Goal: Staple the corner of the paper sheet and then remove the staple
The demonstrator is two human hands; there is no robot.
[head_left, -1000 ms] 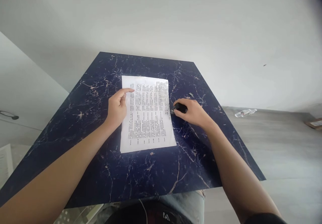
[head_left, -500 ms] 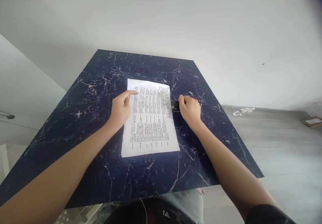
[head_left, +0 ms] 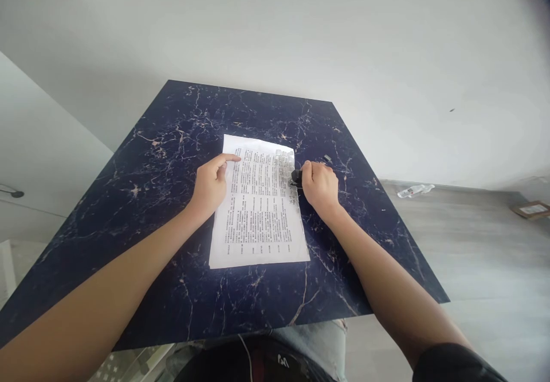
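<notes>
Printed sheets of paper (head_left: 258, 216) lie near the middle of the table, their long right edge slightly curled up. My left hand (head_left: 210, 184) grips the left edge, thumb bent and index finger stretched across the top. In my closed right hand (head_left: 320, 186) is a black stapler (head_left: 296, 177), mostly hidden by the fingers. Its rounded front end overlaps the paper's right edge. Beyond that hand, a small grey strip (head_left: 327, 157), too small to identify surely, rests on the tabletop.
The dark blue marble-patterned table (head_left: 258, 302) meets a pale wall (head_left: 275, 32) at its far side. To the right, a clear plastic bottle (head_left: 416, 191) and a cardboard piece (head_left: 531, 209) lie on the grey floor (head_left: 476, 250).
The stapler has moved left, its front end now over the paper's right edge. The sheets and my left hand have shifted slightly right.
</notes>
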